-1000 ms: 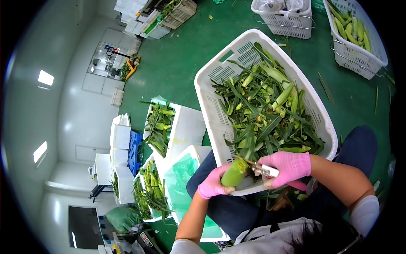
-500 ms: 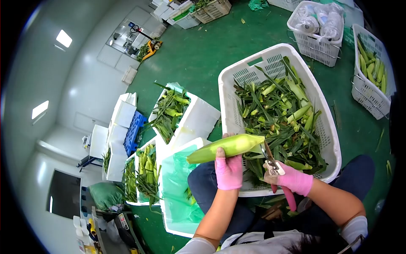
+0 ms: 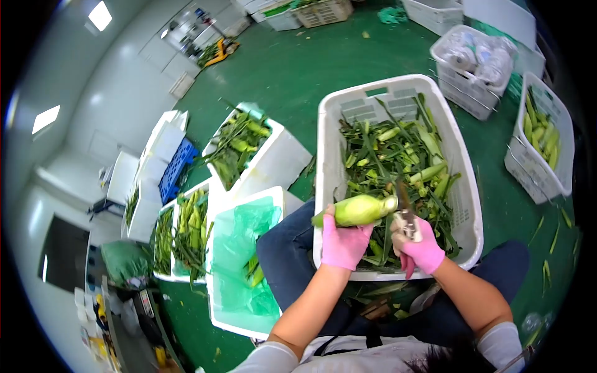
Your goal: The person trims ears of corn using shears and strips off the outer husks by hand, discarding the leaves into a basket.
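My left hand (image 3: 346,244), in a pink glove that leaves the fingertips bare, is closed round an ear of corn (image 3: 360,210) in its green husk. The ear's pale, cut-looking stem end points right. My right hand (image 3: 421,245), gloved the same way, grips a pair of pruning shears (image 3: 407,219). The blades stand up just beside the stem end; whether they touch it I cannot tell. Beneath both hands is a large white basket (image 3: 477,205) filled with husk leaves and trimmings (image 3: 398,161).
At left, a white foam box (image 3: 214,298) lined with green film (image 3: 239,233) holds some corn. Other foam boxes (image 3: 273,155) hold leafy corn. A basket of corn ears (image 3: 541,180) and a basket of wrapped bottles (image 3: 460,81) stand at right on the green floor.
The corn has turned so its stem end faces the shears, and that end now shows a pale round face. The shears' handles have come closer together. The view has shifted slightly.
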### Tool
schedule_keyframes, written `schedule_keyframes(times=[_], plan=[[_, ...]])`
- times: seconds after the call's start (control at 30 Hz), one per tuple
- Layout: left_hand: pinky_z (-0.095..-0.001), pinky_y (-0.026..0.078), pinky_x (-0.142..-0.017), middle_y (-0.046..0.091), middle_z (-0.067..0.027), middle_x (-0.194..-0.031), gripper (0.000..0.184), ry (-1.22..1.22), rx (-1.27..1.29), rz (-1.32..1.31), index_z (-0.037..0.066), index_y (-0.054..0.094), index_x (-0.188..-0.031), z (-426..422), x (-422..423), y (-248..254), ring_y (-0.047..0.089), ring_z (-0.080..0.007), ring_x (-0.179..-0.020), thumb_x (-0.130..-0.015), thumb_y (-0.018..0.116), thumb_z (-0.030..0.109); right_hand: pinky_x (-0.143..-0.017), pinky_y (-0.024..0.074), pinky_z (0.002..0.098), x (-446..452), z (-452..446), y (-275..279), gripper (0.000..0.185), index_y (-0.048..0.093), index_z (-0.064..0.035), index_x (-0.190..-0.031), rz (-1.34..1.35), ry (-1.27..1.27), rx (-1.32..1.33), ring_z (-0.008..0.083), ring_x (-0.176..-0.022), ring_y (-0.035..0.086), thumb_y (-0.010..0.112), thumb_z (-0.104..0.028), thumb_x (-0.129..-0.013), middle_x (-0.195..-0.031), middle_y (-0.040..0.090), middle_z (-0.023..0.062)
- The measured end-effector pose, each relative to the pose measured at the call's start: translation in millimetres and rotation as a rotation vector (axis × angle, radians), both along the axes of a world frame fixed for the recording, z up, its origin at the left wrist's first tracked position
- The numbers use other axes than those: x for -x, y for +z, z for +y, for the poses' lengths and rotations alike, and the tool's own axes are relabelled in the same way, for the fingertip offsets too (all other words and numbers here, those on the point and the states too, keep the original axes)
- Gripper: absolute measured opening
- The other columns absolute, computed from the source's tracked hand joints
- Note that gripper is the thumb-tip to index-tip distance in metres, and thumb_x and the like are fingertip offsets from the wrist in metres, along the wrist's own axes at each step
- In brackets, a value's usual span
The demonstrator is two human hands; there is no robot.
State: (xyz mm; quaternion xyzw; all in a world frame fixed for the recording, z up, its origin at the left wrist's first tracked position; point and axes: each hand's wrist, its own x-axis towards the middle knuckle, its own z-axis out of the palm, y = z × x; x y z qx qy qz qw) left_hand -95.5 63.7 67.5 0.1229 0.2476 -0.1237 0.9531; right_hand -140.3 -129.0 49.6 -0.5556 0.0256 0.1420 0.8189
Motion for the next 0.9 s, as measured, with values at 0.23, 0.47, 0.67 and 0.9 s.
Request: schedule_keyframes(times=[0.23,0.47,0.67,0.9], plan=[[-0.0481,0.044,-0.111,0.061,-0.0131,-0.123,0.061,0.109,-0.235,-0.022,0.004,0.052,-0.13,102,48,20,0.058,-0.0301,-0.12,-0.091,0.072,0.046,-0.069,0.0545,0.0334,-1,7,-3,0.04,0.05,-0.004,-0.121,0.0,-0.043,-0.027,0.0167,-0.076,0.06,0.068,-0.01,-0.085,-0.099,0.065,0.0106],[-0.048,0.041,-0.114,0.059,-0.0112,-0.131,0.058,0.177,-0.252,-0.051,0.005,0.05,-0.135,68,69,2,0.056,-0.0299,-0.124,-0.094,0.072,0.041,-0.078,0.0541,0.0297,23,59,46,0.05,0.054,-0.0048,-0.118,-0.526,0.088,0.621,0.0155,-0.085,0.065,0.079,-0.008,-0.075,-0.098,0.068,0.0056],[-0.051,0.04,-0.114,0.058,-0.0101,-0.136,0.06,-0.092,-0.06,-0.27,0.01,0.048,-0.138,80,70,2,0.051,-0.0311,-0.132,-0.091,0.072,0.039,-0.054,0.0469,0.0227,24,35,48,0.027,0.054,-0.0058,-0.11,-0.137,-0.022,0.248,0.0085,-0.071,0.055,0.067,-0.007,-0.086,-0.089,0.058,0.0015],[-0.0603,0.034,-0.118,0.046,-0.0103,-0.149,0.061,0.02,-0.127,-0.38,0.019,0.044,-0.142,115,91,13,0.041,-0.0322,-0.144,-0.088,0.073,0.021,-0.076,0.0578,0.0286,-14,17,4,0.052,0.052,-0.0063,-0.128,-0.583,-0.3,0.908,0.0172,-0.086,0.065,0.072,-0.004,-0.08,-0.108,0.066,0.0073]])
